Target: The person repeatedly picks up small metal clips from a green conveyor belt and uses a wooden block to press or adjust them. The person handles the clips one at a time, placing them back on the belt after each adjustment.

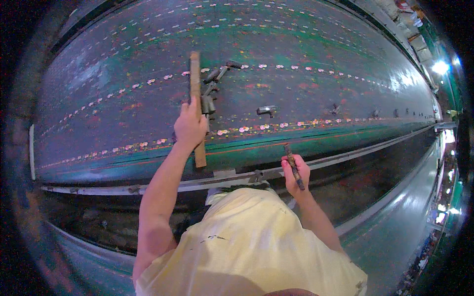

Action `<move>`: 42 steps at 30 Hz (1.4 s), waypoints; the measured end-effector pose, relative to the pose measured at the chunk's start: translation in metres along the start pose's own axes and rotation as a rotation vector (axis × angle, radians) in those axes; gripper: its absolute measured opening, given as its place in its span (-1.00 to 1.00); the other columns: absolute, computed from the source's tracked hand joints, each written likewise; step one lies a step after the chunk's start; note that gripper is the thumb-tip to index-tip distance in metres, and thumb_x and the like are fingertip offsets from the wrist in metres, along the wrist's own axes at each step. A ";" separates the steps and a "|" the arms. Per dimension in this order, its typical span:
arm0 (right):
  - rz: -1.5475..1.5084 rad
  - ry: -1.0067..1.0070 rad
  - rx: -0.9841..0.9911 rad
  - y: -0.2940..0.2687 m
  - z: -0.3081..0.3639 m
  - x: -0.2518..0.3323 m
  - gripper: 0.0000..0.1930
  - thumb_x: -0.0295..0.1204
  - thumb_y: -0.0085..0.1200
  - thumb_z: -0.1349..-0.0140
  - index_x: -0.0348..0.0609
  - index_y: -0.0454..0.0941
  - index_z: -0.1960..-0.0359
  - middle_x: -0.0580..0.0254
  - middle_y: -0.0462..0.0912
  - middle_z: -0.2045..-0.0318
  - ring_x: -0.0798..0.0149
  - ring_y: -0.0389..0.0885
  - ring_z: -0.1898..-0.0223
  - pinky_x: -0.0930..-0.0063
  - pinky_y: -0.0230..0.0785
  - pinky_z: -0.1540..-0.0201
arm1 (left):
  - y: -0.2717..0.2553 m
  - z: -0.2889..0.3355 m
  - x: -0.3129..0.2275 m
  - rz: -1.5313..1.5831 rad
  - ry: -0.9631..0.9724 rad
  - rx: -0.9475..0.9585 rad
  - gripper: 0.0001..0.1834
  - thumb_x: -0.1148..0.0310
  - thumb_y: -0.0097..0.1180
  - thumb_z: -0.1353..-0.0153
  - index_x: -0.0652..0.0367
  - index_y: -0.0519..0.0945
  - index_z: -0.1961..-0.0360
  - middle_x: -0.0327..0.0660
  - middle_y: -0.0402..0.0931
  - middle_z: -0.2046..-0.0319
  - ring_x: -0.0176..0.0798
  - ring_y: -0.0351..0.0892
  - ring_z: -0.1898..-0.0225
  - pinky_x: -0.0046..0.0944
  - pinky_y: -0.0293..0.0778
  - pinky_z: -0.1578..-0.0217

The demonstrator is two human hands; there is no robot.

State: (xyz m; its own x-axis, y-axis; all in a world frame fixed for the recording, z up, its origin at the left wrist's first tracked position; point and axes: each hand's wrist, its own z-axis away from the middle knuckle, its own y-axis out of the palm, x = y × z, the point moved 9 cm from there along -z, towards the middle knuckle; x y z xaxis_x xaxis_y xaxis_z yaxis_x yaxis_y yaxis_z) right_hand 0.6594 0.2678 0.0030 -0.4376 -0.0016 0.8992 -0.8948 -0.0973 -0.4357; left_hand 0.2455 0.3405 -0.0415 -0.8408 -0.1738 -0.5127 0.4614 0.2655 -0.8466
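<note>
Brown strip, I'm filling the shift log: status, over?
Left hand gripping brown strip. Right hand holding slim dark stick. Dark pieces close along strip's right side.

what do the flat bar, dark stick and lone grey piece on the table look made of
Flat bar: probably wood, matte, judging by its dull tan-brown surface.
Dark stick: wood or metal, can't tell; its surface looks rough and blotchy.
Lone grey piece: metal or glossy plastic; bright highlights suggest a smooth, shiny finish.

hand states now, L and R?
Left hand: closed, holding a wooden strip over the long table.
Right hand: closed, holding a dark, slim stick-like tool.
</note>
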 end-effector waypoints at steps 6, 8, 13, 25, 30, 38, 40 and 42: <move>0.048 -0.140 0.049 -0.017 0.002 0.004 -0.84 -0.49 0.33 -0.45 -0.24 0.73 0.01 0.15 0.80 0.33 0.32 0.75 0.35 0.36 0.61 0.22 | 0.063 -0.017 -0.101 0.036 0.027 0.076 -0.11 0.21 0.30 -0.33 0.18 0.29 -0.64 0.22 0.53 -0.21 0.39 0.73 -0.04 0.27 0.72 -0.01; 0.030 -0.161 0.088 -0.031 -0.002 -0.004 -0.83 -0.50 0.34 -0.44 -0.22 0.73 0.00 0.11 0.81 0.32 0.25 0.78 0.35 0.33 0.63 0.22 | 0.086 -0.021 -0.142 0.042 0.026 0.161 -0.10 0.21 0.29 -0.32 0.20 0.27 -0.64 0.24 0.52 -0.23 0.39 0.74 -0.04 0.28 0.72 -0.01; 0.009 -0.265 0.121 -0.088 -0.019 -0.044 -0.84 -0.51 0.34 -0.44 -0.24 0.73 0.01 0.10 0.80 0.34 0.27 0.76 0.37 0.36 0.59 0.26 | 0.146 -0.022 -0.255 0.074 0.129 0.189 -0.14 0.24 0.26 -0.34 0.34 0.28 -0.59 0.19 0.48 -0.24 0.32 0.76 -0.03 0.25 0.73 0.02; 0.412 0.017 -0.030 -0.345 -0.126 -0.145 -0.41 -0.40 0.30 -0.43 -0.13 0.45 -0.46 -0.23 0.82 0.03 -0.38 0.80 0.07 -0.13 0.65 -0.03 | 0.299 -0.039 -0.415 0.795 -0.305 0.443 0.15 0.25 0.45 -0.31 0.38 0.02 -0.75 0.09 0.69 -0.23 0.04 0.80 -0.04 -0.05 0.70 -0.11; 0.928 -0.161 -0.194 -0.396 -0.187 -0.180 -0.30 -0.47 0.36 -0.28 0.06 0.48 -0.50 -0.11 0.72 -0.20 -0.22 0.70 -0.22 -0.13 0.51 -0.27 | 0.233 -0.002 -0.420 1.484 -0.380 0.709 -0.02 0.35 0.42 -0.30 0.30 0.24 -0.68 -0.01 0.71 -0.23 -0.01 0.80 -0.08 -0.05 0.70 -0.15; 0.787 -0.918 0.126 -0.278 -0.197 -0.123 -0.58 -0.41 0.24 -0.33 0.15 0.75 -0.23 0.10 0.61 -0.39 -0.11 0.45 -0.52 -0.13 0.31 -0.49 | 0.101 0.017 -0.407 0.818 -0.427 0.188 -0.42 0.20 0.53 -0.38 0.08 0.53 -0.29 -0.16 0.72 0.00 -0.24 0.71 0.12 -0.19 0.65 0.03; 0.801 -1.022 0.164 -0.250 -0.195 -0.117 -0.67 -0.37 0.15 -0.41 0.17 0.77 -0.15 0.07 0.65 -0.38 -0.14 0.46 -0.53 -0.16 0.33 -0.47 | 0.070 0.020 -0.416 0.545 -0.266 0.044 -0.44 0.20 0.57 -0.35 0.11 0.55 -0.24 -0.15 0.71 0.09 -0.17 0.71 0.09 -0.07 0.64 -0.01; 0.856 -1.063 0.135 -0.240 -0.201 -0.117 -0.75 -0.34 0.20 -0.39 0.12 0.76 -0.06 0.10 0.69 -0.33 -0.11 0.48 -0.52 -0.16 0.33 -0.47 | 0.046 0.031 -0.433 0.375 -0.162 0.016 -0.43 0.19 0.60 -0.31 0.16 0.59 -0.21 -0.10 0.72 0.10 -0.10 0.74 0.06 -0.03 0.64 -0.03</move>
State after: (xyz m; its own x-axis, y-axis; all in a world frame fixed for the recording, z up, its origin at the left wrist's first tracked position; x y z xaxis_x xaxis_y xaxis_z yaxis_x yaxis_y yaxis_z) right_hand 0.9080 0.4911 -0.0062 -0.5115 -0.8590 -0.0210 -0.3397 0.2246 -0.9133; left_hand 0.6396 0.3982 0.1375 -0.5582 -0.2154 -0.8013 0.7331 0.3241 -0.5979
